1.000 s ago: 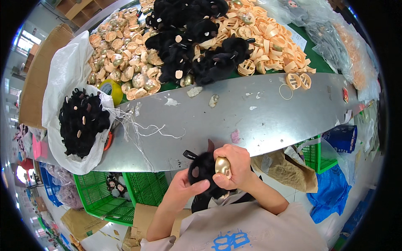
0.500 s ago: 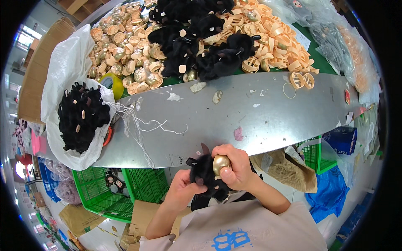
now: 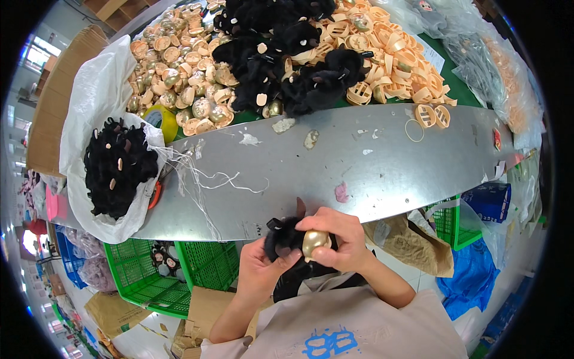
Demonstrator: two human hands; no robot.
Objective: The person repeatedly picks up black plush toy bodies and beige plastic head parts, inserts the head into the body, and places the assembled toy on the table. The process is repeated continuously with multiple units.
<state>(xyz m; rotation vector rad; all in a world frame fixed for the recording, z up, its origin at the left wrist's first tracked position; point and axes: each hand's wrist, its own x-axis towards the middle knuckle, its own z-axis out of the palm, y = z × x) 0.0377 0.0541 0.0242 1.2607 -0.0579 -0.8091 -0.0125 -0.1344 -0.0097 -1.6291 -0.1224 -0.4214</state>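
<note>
Clearly, what matters is how the gold shell (image 3: 316,242) sits against the black plush (image 3: 280,234): directly to its right, the two overlapping in view and seemingly touching. Both are between the hands, off the near edge of the desk (image 3: 371,161) and in front of the person's body. The right hand (image 3: 345,240) is the nearer one to the shell, clamped on it with fingers over the top and thumb below, so the shell lies at that hand's left side. The left hand (image 3: 258,266) pinches the plush from its lower left. The plush's ear (image 3: 301,207) points away from the person, toward the desk. As for the shell's long axis, I cannot tell (it looks nearly round from here), and whether its rim sits inside the plush is hidden.
</note>
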